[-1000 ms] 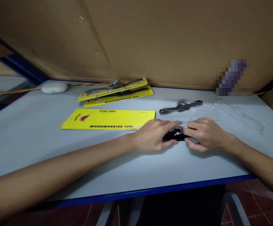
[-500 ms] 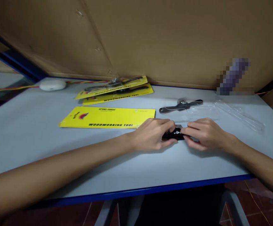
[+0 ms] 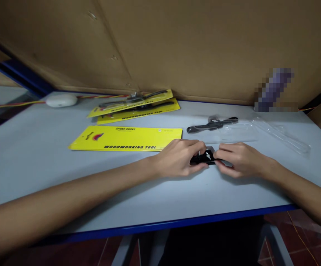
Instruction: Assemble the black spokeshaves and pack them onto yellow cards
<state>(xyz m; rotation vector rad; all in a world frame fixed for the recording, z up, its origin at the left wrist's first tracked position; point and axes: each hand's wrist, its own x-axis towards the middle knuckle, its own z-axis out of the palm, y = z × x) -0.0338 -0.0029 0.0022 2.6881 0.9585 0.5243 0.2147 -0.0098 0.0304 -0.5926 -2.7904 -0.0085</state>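
Grip: left hand (image 3: 183, 158), right hand (image 3: 239, 160) holding spokeshave (image 3: 208, 157)
Left fingers (image 3: 199, 147): newly curled inward, likely steadying
Place: inside table (image 3: 154, 207) front edge

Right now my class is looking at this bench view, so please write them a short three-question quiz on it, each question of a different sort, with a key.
1. What are the left hand and the right hand both holding?
2. True or false: the white rounded object lies near the back left corner of the table.
3. Fill in the blank: the large print along the front edge of the flat yellow card reads "WOODWORKING ____".

Key
1. A black tool.
2. True.
3. TOOL.
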